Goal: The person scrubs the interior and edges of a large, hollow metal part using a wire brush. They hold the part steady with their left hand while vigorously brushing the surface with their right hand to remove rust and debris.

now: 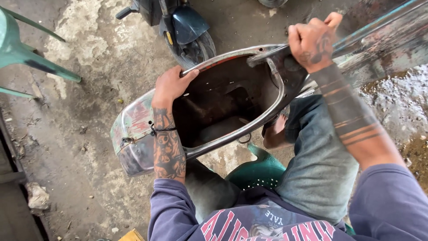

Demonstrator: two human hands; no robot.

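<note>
A worn metal scooter body shell (133, 129), hollow side up, rests across my knees. Its paint is scraped to patches of red, green and bare metal. My left hand (171, 85) grips the shell's upper rim, fingers curled over the edge. My right hand (312, 41) is closed around the shell's narrow front end, where it meets a long weathered panel (383, 44). Both forearms are tattooed, and a black cord circles my left wrist. The dark inside of the shell (223, 102) shows several small holes.
I sit on a green plastic stool (258, 172) on a stained concrete floor (89, 67). A dark scooter's front wheel and mudguard (189, 31) stand just beyond the shell. Green chair legs (31, 58) reach in at the left. A yellow block (131, 235) lies at the bottom edge.
</note>
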